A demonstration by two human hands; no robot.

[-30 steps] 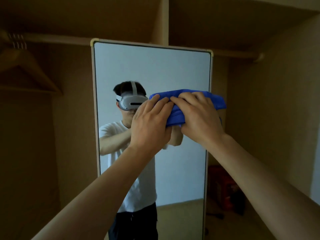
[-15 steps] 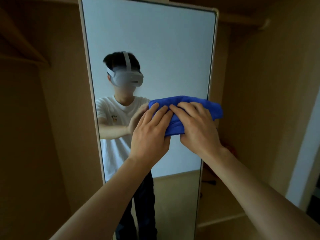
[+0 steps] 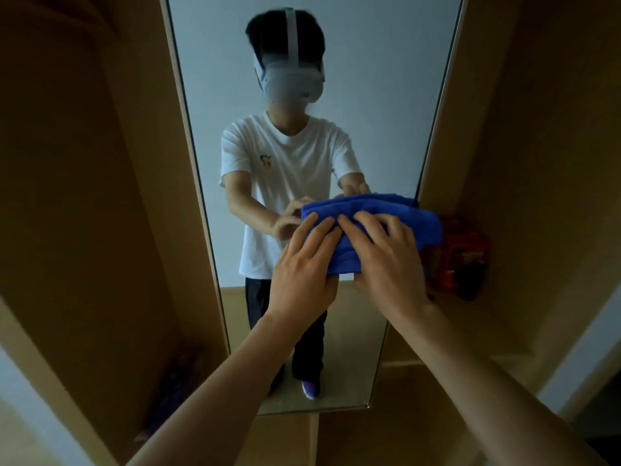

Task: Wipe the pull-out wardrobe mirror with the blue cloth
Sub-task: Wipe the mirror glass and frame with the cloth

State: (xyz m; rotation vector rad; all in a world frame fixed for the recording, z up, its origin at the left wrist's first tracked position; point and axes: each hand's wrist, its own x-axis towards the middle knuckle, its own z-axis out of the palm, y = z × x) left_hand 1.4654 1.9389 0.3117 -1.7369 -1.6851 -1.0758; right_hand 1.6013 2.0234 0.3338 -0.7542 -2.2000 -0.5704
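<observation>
Left hand [image 3: 302, 264] lies flat on the blue cloth [image 3: 369, 210], fingers extended and close together, pressing rather than gripping; its thumb sits at the cloth's lower edge, and whether it hooks underneath cannot be told. Right hand [image 3: 386, 260] lies just beside it, fingers spread and flat on the same cloth, index fingers of the two hands almost touching. The cloth is folded into a thick pad and held against the mirror [image 3: 386, 79] at about mid-height, hard against the right frame, with its right end overhanging the frame. Beyond that frame, near the cloth's end, stands a red object [image 3: 463, 257], too dim to identify. A wooden wardrobe panel [image 3: 100, 163] flanks the mirror on the left. Risks, as judged: with only flat palms on it, the pad may bunch or slide out from under the fingers on a fast stroke; the overhanging end may catch on the frame; two-handed pressure on a pull-out panel may push it back or make it flex; the lower glass and left margin may be skipped, since the pad sits to the right. Count: two hands, one cloth, one mirror, one red object, one wardrobe panel noted.
</observation>
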